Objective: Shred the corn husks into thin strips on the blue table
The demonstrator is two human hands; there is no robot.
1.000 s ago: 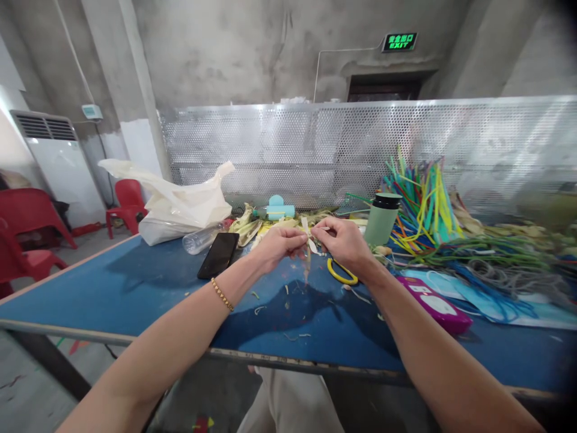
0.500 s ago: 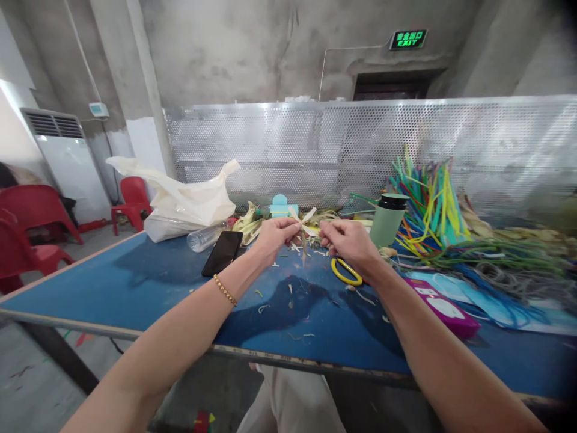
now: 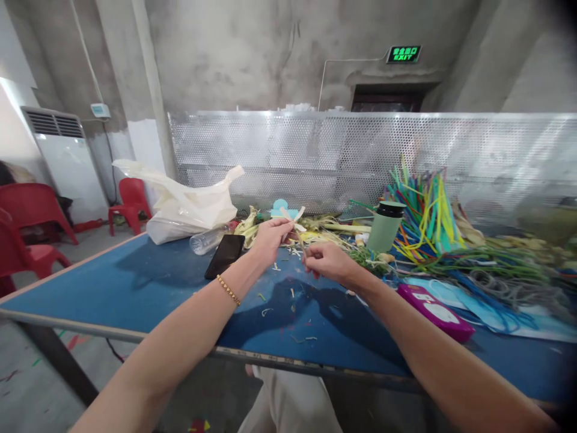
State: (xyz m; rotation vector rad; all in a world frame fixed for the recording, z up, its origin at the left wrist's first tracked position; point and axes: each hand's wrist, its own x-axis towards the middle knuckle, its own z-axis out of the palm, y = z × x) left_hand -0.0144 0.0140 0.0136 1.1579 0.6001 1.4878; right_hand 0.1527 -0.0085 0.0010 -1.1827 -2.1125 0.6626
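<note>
My left hand (image 3: 269, 240), with a gold bead bracelet (image 3: 228, 290) at the wrist, is closed in a pinch over the middle of the table. Between its thumb and fingers are crossed pale strips of husk-like material (image 3: 299, 218), whose ends stick up and out to the right. My right hand (image 3: 328, 261) is just below and to the right, its fingers closed on the brownish tail that hangs from these strips. Pale plant scraps (image 3: 265, 312) lie on the blue table (image 3: 171, 300) beneath. The fingertips partly cover the join of the strips.
A phone (image 3: 225, 255), a clear bottle (image 3: 205, 242) and a white plastic bag (image 3: 193, 207) lie left. To the right stand a green tumbler (image 3: 386, 228) and colourful strips (image 3: 435, 213), with a purple box (image 3: 435, 313) nearer. Husks (image 3: 331, 224) lie behind my hands, before a perforated metal panel (image 3: 279, 150).
My right hand has moved left and down, from beside the strips to their hanging tail. The left hand keeps its pinch. The yellow scissor handle below my right hand is now hidden.
</note>
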